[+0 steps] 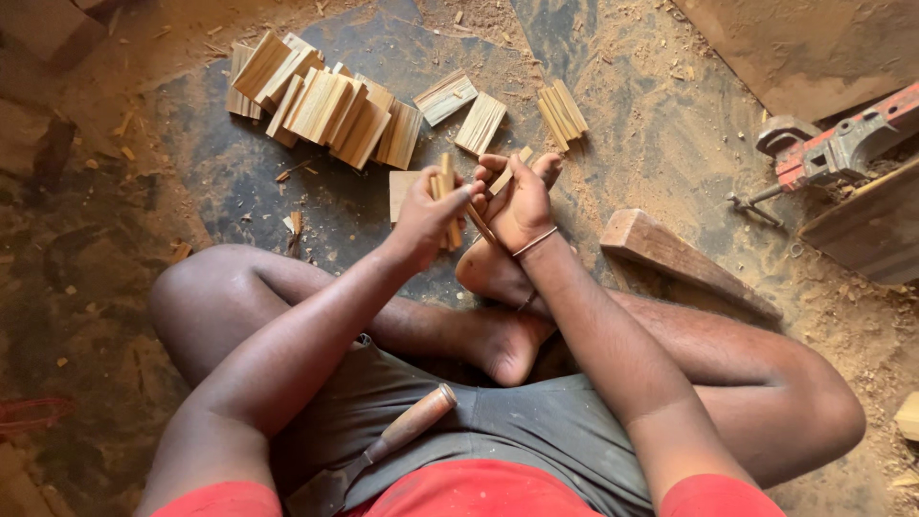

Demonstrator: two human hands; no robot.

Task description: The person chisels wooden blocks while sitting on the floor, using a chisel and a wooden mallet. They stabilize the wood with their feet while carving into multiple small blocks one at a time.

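A person sits cross-legged on a sawdust-strewn floor, gathering thin wooden slats. The left hand (pixel 426 213) is closed around an upright bundle of slats (pixel 446 196), just in front of the crossed feet; the right hand (pixel 520 199) pinches a single slat (pixel 504 176) beside it. The piece appears ready to join the bundle, which calls for careful alignment. Stacked slats (pixel 325 103) lie beyond; a wooden-handled chisel (pixel 397 438) rests in the lap.

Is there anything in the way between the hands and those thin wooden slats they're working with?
Nothing visible does: the left hand already grips the slats, and the right hand holds one slat piece beside them.
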